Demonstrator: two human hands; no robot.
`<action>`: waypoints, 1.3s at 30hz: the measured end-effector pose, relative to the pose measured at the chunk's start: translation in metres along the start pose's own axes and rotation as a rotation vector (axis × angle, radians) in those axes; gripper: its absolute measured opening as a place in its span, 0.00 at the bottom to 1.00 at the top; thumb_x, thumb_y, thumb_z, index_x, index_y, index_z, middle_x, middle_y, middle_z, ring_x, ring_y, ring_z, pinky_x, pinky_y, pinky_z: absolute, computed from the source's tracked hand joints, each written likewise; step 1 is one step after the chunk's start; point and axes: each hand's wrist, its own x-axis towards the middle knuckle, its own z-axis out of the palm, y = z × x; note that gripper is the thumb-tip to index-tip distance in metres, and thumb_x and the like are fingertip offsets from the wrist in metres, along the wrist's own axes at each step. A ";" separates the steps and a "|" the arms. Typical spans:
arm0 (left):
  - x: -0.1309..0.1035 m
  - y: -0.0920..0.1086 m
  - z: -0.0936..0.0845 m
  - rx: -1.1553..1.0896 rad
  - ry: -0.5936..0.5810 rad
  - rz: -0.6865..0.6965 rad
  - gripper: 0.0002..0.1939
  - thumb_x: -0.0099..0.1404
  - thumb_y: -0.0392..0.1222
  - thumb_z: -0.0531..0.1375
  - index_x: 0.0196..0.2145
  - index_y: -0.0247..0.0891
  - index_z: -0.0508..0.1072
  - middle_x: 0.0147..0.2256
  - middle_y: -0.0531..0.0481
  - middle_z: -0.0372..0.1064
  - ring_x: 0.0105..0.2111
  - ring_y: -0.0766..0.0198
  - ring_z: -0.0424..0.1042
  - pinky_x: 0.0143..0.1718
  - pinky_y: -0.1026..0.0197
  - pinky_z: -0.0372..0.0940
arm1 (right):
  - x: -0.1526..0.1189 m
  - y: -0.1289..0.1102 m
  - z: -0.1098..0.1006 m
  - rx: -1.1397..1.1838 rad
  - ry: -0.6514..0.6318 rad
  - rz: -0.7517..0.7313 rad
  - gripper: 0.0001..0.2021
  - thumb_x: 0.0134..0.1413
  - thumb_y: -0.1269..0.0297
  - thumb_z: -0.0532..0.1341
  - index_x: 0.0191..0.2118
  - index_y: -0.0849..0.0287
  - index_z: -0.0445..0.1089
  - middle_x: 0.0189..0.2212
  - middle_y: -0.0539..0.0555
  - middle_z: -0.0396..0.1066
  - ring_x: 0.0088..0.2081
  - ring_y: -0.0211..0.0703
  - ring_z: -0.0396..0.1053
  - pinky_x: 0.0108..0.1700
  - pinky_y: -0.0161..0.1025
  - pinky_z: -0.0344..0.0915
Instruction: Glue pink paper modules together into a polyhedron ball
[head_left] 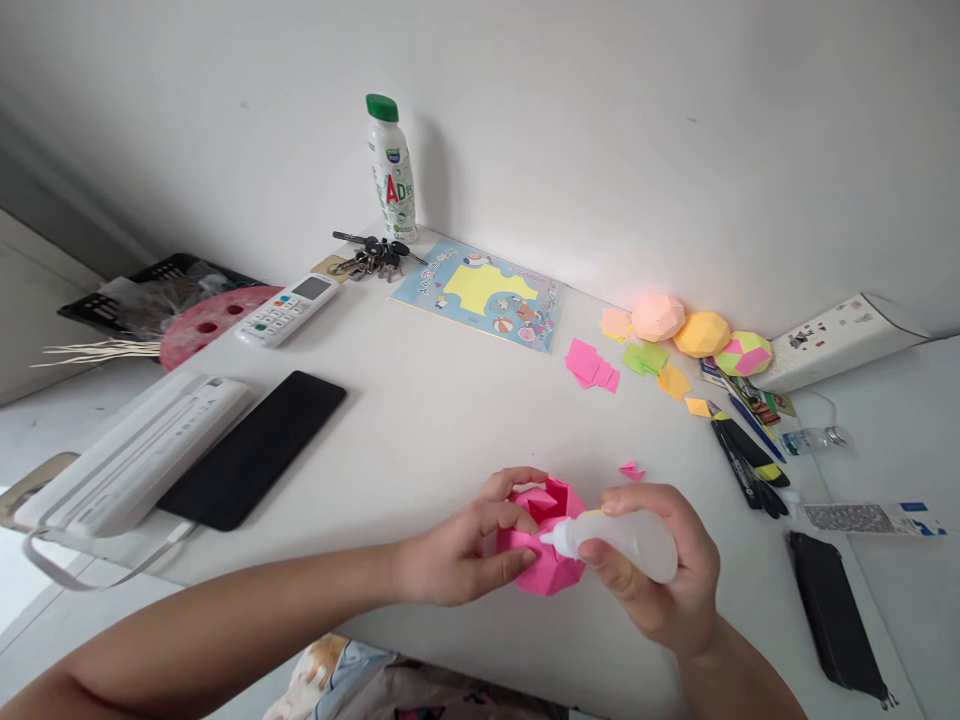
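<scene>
My left hand grips a pink folded-paper ball from its left side, fingers over the top and thumb along the front. An opening shows in the ball's upper side. In my right hand is a white squeeze glue bottle, tilted so that its nozzle points left at the pink paper. Whether the tip touches the paper, I cannot tell. Small pink paper pieces lie on the table just beyond my right hand.
Behind are pink paper sheets, green sheets and finished paper balls. At left lie a black phone, a white device and a remote. Pens and a black pouch line the right; a bottle stands at the back.
</scene>
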 end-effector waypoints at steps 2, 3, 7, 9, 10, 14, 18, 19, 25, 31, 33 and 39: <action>0.000 0.001 0.000 0.000 -0.003 -0.008 0.09 0.68 0.44 0.58 0.37 0.35 0.72 0.60 0.37 0.49 0.64 0.46 0.51 0.62 0.43 0.55 | 0.001 -0.001 0.000 -0.007 0.004 -0.008 0.08 0.58 0.61 0.64 0.40 0.53 0.66 0.27 0.47 0.73 0.24 0.37 0.72 0.26 0.32 0.70; 0.000 0.001 0.000 0.002 -0.005 -0.010 0.09 0.68 0.44 0.58 0.37 0.35 0.72 0.60 0.37 0.49 0.64 0.45 0.51 0.62 0.43 0.54 | 0.001 -0.001 0.000 -0.009 0.004 -0.005 0.07 0.58 0.61 0.64 0.40 0.53 0.66 0.28 0.47 0.73 0.25 0.37 0.73 0.27 0.32 0.71; 0.000 0.002 0.000 0.005 -0.009 -0.011 0.07 0.68 0.42 0.58 0.36 0.35 0.71 0.60 0.37 0.49 0.65 0.45 0.48 0.63 0.43 0.53 | 0.000 -0.001 0.000 -0.002 -0.003 -0.004 0.07 0.58 0.61 0.64 0.40 0.53 0.65 0.27 0.46 0.73 0.22 0.35 0.71 0.25 0.30 0.70; 0.000 0.002 0.000 -0.001 -0.010 -0.013 0.07 0.68 0.41 0.58 0.36 0.35 0.71 0.60 0.37 0.48 0.65 0.46 0.49 0.62 0.43 0.53 | -0.001 -0.001 0.000 -0.004 -0.004 -0.001 0.07 0.58 0.61 0.64 0.40 0.54 0.65 0.27 0.46 0.72 0.22 0.35 0.71 0.25 0.31 0.70; 0.000 0.002 0.000 -0.003 -0.011 -0.016 0.06 0.68 0.41 0.58 0.36 0.35 0.71 0.60 0.37 0.48 0.65 0.46 0.49 0.62 0.43 0.54 | -0.001 -0.001 -0.001 -0.008 -0.004 -0.004 0.07 0.58 0.61 0.64 0.40 0.54 0.65 0.27 0.46 0.72 0.22 0.35 0.71 0.25 0.31 0.70; 0.000 0.001 0.000 -0.007 -0.006 -0.014 0.05 0.68 0.39 0.58 0.36 0.35 0.71 0.60 0.37 0.48 0.64 0.48 0.51 0.63 0.44 0.53 | -0.001 -0.001 -0.002 -0.011 -0.014 -0.025 0.08 0.57 0.63 0.65 0.40 0.54 0.66 0.28 0.48 0.74 0.24 0.37 0.73 0.26 0.32 0.71; 0.000 0.000 0.000 0.004 -0.008 -0.007 0.06 0.68 0.41 0.58 0.36 0.35 0.71 0.60 0.37 0.48 0.64 0.48 0.52 0.63 0.44 0.54 | -0.001 0.000 -0.001 0.001 0.001 -0.021 0.08 0.56 0.64 0.65 0.39 0.53 0.66 0.27 0.47 0.74 0.22 0.37 0.72 0.24 0.32 0.70; 0.000 0.000 0.000 0.007 -0.010 -0.007 0.07 0.68 0.41 0.58 0.36 0.35 0.71 0.60 0.37 0.48 0.63 0.47 0.52 0.62 0.44 0.54 | -0.001 -0.001 0.000 -0.001 0.006 -0.009 0.08 0.55 0.64 0.65 0.39 0.53 0.66 0.26 0.47 0.73 0.22 0.37 0.72 0.23 0.32 0.70; 0.000 0.001 0.000 0.018 -0.007 -0.012 0.08 0.68 0.44 0.58 0.36 0.36 0.71 0.60 0.38 0.49 0.63 0.47 0.52 0.62 0.44 0.54 | 0.001 -0.002 -0.001 -0.003 -0.005 -0.009 0.09 0.53 0.67 0.67 0.39 0.53 0.67 0.27 0.48 0.75 0.22 0.39 0.73 0.24 0.34 0.71; 0.000 -0.003 0.001 -0.005 0.007 0.013 0.09 0.68 0.45 0.58 0.36 0.36 0.71 0.60 0.38 0.49 0.63 0.47 0.53 0.62 0.44 0.53 | 0.000 -0.002 0.000 0.025 -0.001 0.001 0.10 0.52 0.67 0.66 0.39 0.52 0.67 0.26 0.47 0.74 0.20 0.38 0.71 0.22 0.33 0.69; 0.000 -0.002 0.001 -0.005 0.005 0.010 0.10 0.68 0.46 0.58 0.35 0.35 0.71 0.60 0.37 0.49 0.63 0.46 0.52 0.63 0.44 0.53 | -0.001 -0.003 -0.001 0.020 0.000 0.011 0.10 0.52 0.68 0.67 0.40 0.52 0.67 0.27 0.47 0.75 0.21 0.38 0.71 0.23 0.33 0.70; 0.000 0.000 0.001 0.002 -0.003 0.001 0.11 0.68 0.47 0.58 0.36 0.35 0.72 0.60 0.38 0.49 0.63 0.48 0.52 0.63 0.45 0.53 | -0.001 -0.004 -0.001 -0.006 -0.004 0.009 0.08 0.53 0.65 0.66 0.39 0.53 0.68 0.24 0.47 0.74 0.19 0.38 0.70 0.20 0.34 0.67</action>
